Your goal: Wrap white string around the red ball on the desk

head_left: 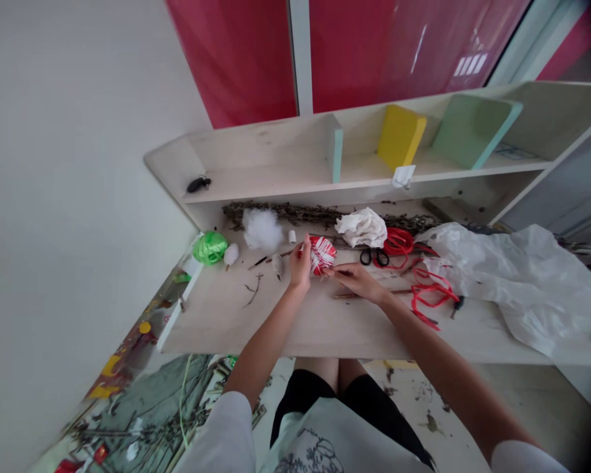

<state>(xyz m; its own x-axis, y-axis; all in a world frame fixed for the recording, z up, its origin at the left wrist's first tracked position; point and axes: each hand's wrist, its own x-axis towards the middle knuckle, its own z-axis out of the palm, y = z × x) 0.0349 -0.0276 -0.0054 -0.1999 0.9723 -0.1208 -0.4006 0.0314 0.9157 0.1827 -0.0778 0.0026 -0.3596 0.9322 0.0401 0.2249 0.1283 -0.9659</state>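
My left hand is closed around the left side of a small rounded bundle, held just over the middle of the tabletop. The bundle shows bright red beneath white strands that cross it at several angles, thickest over the middle, with red showing through between them and at the edges. My right hand reaches in from the right, its fingers drawn narrow at the bundle's lower right edge; I cannot tell whether they pinch a strand or merely touch the surface.

Farther left, I make out a shiny green ball, a small white ball on a short stub, and a white fluffy clump whose outline blurs. At the bundle itself, my left fingers cover its left side, and its underside is out of my sight. To the right, I can read the scissors by their black handle loops, but not their blades. The crumpled white wad could be paper or cloth; I cannot say which. Past the loose red ribbon, a hazy plastic bag veils whatever lies under it and runs out at the right edge of my view
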